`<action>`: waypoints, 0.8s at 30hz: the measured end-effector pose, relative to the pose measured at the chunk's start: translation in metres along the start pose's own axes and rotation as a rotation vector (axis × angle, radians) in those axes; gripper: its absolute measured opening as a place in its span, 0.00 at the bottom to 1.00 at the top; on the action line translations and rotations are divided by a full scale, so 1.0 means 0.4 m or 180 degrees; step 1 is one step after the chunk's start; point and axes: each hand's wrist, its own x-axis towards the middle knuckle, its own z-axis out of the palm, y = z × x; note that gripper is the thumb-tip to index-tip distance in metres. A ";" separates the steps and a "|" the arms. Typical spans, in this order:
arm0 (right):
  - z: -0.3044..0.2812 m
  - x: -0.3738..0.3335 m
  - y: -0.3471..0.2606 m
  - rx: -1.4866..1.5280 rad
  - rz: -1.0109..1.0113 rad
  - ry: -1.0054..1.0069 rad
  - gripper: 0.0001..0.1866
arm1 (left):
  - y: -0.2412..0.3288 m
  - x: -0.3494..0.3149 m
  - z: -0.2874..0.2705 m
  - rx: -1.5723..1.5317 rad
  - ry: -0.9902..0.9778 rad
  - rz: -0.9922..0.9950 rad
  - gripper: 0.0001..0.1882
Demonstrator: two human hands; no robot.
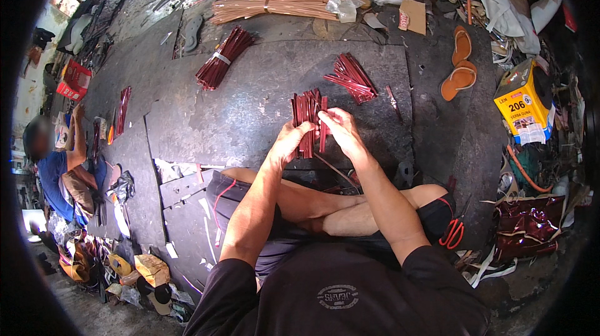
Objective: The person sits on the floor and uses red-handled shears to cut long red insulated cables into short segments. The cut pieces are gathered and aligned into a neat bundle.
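Note:
In front of my crossed legs, my left hand (291, 139) is closed round the side of a bundle of glossy dark red strips (306, 106), held upright. My right hand (340, 128) pinches a single dark red strip (323, 139) at the bundle's right edge. Beyond my hands, to the right, a loose fanned pile of similar strips (354, 79) lies on the dark board. Farther off to the left is a bundle of dark red strips (226, 58) tied with a pale band.
Long stacks of tan strips (275, 2) lie at the far side. A pair of tan sandals (459, 64) and a yellow can (524, 102) stand to the right. Red-handled scissors (452, 233) rest beside my right knee. Another person (59, 173) sits at the far left.

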 end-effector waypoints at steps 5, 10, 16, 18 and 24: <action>0.004 -0.002 -0.002 0.0002 0.0029 -0.0088 0.13 | 0.027 -0.023 0.032 0.0254 0.0018 0.0077 0.14; -0.007 0.008 0.018 -0.0079 0.0023 0.0057 0.12 | 0.046 -0.044 0.051 0.0169 0.0085 0.0002 0.14; -0.011 0.017 0.046 0.0043 -0.0113 0.0383 0.11 | 0.018 -0.009 0.025 0.0191 0.0239 -0.0032 0.14; -0.005 0.011 0.021 0.0167 -0.0021 0.0409 0.13 | -0.013 0.011 0.000 -0.0292 0.0513 0.0123 0.14; -0.039 0.047 0.002 -0.0505 -0.0416 0.0241 0.15 | -0.002 0.007 -0.015 -0.0493 0.0491 0.0068 0.15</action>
